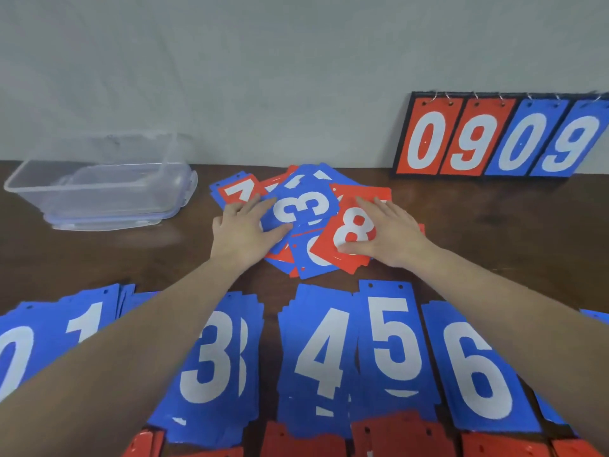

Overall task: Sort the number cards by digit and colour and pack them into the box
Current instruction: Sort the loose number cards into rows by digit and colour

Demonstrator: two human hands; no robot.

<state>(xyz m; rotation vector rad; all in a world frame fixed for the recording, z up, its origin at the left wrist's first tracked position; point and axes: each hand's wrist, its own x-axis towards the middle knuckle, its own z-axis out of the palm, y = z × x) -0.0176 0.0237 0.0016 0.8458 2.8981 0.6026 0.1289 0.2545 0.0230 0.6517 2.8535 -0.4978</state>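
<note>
A loose heap of red and blue number cards lies mid-table. On top are a blue 3 card (304, 206) and a red 8 card (349, 240). My left hand (245, 230) holds the blue 3 card, fingers spread over its left edge and thumb against its lower edge. My right hand (387, 232) lies on the red 8 card, thumb across its lower part. A red 7 card (239, 192) peeks out at the heap's far left. Near me run sorted blue piles: 0 (13, 354), 1 (87, 319), 3 (214, 357), 4 (321, 354), 5 (392, 341), 6 (474, 367). The clear plastic box (99, 189) stands at the far left.
A scoreboard (504, 140) reading 0 9 0 9 leans on the wall at the far right. Red card piles (395, 437) line the near edge. Bare dark wood (115, 255) lies between the box and the blue piles.
</note>
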